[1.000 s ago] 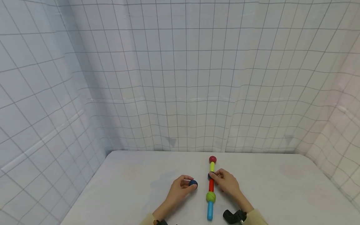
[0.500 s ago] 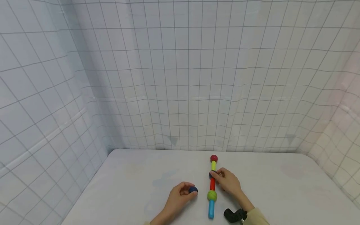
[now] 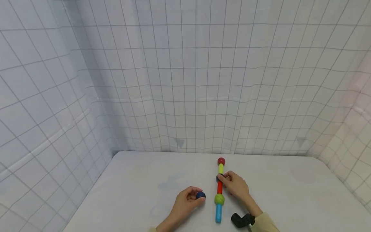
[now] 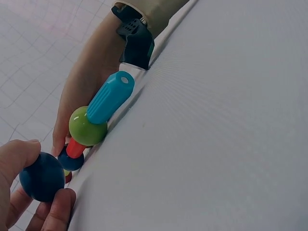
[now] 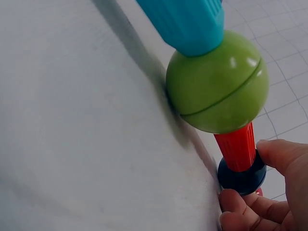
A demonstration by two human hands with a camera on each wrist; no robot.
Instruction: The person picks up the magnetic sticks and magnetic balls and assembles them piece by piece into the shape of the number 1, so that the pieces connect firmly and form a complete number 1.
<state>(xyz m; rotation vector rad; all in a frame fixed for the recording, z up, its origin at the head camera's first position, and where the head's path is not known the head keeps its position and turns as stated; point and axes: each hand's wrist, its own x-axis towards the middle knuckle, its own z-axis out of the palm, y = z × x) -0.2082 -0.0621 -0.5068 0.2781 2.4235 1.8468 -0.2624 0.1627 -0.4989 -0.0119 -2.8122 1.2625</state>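
Note:
My left hand point(image 3: 185, 203) pinches a loose dark blue ball point(image 4: 42, 177) between thumb and fingers, just left of a straight line of joined toy balls and rods. From far to near, that line has a red ball point(image 3: 221, 161), a yellow-green rod point(image 3: 221, 168), a second dark blue ball point(image 5: 242, 179), a red rod point(image 3: 220, 188), a green ball point(image 3: 219, 199) and a light blue rod point(image 3: 218, 213). With thumb and fingertips, my right hand point(image 3: 237, 187) grips the second dark blue ball from the right side, partly covering it.
Everything lies on a white table point(image 3: 130, 193). A white grid-patterned curtain point(image 3: 185, 80) hangs behind the table and along its sides. A black wrist device point(image 3: 242, 220) on the right forearm sits near the light blue rod.
My left hand, with the loose ball, has moved nearer to the body, from beside the red rod to about level with the green ball. The right hand keeps its grip.

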